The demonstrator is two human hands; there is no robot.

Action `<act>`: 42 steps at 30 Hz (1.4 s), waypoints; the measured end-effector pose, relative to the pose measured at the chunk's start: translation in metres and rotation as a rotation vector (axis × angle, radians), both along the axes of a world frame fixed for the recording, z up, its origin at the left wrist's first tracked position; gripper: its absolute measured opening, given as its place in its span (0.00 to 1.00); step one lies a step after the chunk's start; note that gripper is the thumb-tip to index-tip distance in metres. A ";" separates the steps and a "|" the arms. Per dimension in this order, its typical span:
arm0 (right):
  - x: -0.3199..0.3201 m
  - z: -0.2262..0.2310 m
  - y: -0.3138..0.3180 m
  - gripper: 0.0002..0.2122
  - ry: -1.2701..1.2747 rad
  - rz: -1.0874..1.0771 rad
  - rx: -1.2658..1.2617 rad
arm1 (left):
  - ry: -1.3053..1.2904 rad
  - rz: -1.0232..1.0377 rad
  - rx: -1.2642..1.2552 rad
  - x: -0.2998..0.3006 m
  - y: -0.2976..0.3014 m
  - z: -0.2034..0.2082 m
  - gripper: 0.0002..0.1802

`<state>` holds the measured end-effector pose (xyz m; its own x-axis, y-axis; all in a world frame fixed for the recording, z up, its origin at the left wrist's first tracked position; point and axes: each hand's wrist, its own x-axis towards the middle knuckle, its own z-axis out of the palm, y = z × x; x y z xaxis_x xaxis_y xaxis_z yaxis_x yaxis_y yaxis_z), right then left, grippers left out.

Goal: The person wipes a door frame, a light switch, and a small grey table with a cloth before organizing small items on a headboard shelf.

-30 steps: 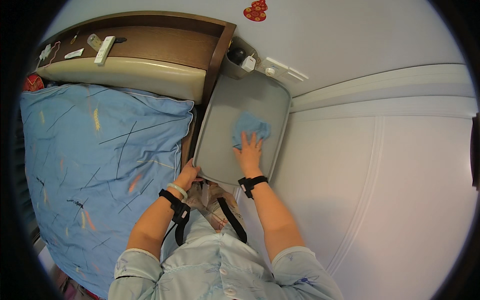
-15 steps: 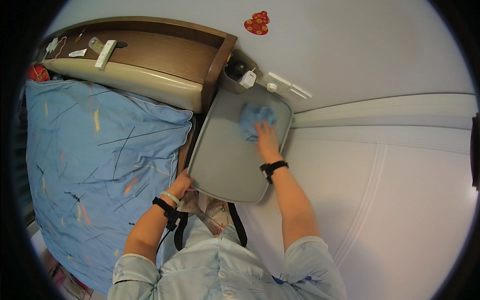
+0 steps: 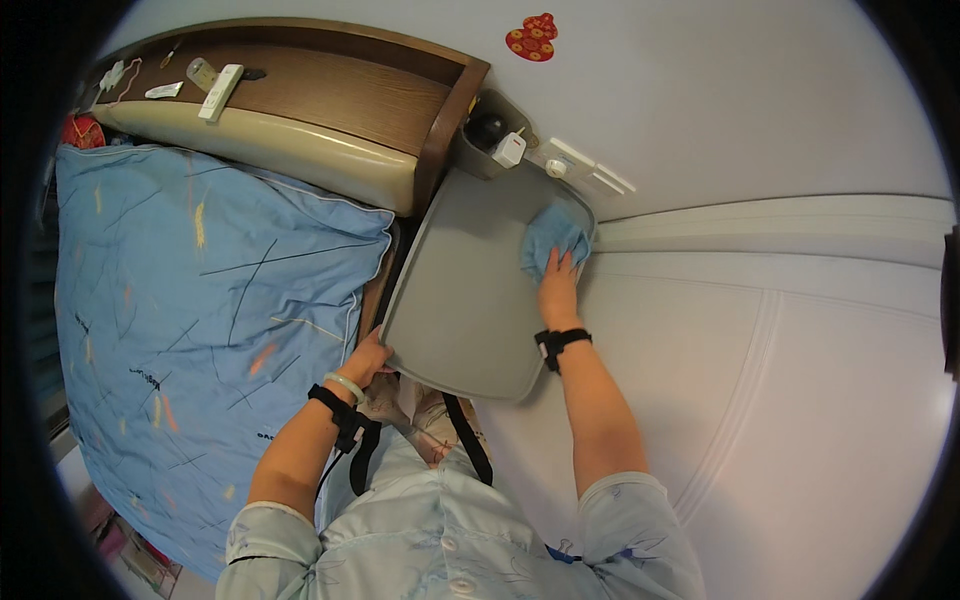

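A grey tabletop [image 3: 465, 290] with rounded corners and a raised rim lies in front of me, beside the bed. My right hand [image 3: 558, 290] presses a crumpled blue cloth [image 3: 555, 240] onto its surface, close to the right rim. The fingers lie over the cloth's lower part, and what is under them is hidden. At the near left corner, my left hand [image 3: 370, 357] is closed on the tabletop's edge; its fingertips are partly out of sight.
A grey bin-like holder [image 3: 480, 150] with a dark round thing and a white plug stands at the far edge, near wall sockets [image 3: 575, 165]. Left are a wooden headboard shelf [image 3: 330, 85] and a blue-covered bed [image 3: 210, 330]. A white panelled surface [image 3: 700, 350] borders the right.
My right hand has slid the cloth rightward, from the upper middle of the tabletop to its right rim. The left hand keeps its hold on the near left corner. The view has shifted slightly.
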<state>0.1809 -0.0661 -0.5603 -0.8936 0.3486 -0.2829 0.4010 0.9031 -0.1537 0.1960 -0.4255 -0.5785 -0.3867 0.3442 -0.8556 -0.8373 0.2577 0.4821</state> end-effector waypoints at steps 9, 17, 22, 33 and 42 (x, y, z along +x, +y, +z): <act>0.114 0.023 -0.098 0.33 -0.033 -0.064 -0.055 | -0.006 -0.046 0.042 -0.005 -0.003 0.001 0.27; 0.156 0.010 -0.152 0.33 -0.093 -0.216 -0.082 | -0.014 -0.110 0.033 -0.006 -0.004 -0.009 0.30; 0.111 0.015 -0.193 0.33 -0.183 -0.217 -0.161 | 0.016 -0.121 0.013 -0.008 -0.005 0.007 0.31; 0.041 -0.003 -0.169 0.27 -0.027 0.161 -0.075 | 0.069 -0.014 -0.020 -0.005 -0.024 -0.007 0.38; -0.071 -0.036 0.009 0.28 0.135 0.021 0.040 | 0.048 -0.035 -0.001 -0.005 -0.017 -0.012 0.39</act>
<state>0.1103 -0.0571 -0.5963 -0.9298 0.3380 -0.1459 0.3600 0.9177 -0.1682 0.1908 -0.4428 -0.5901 -0.4152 0.3573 -0.8367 -0.8035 0.2873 0.5214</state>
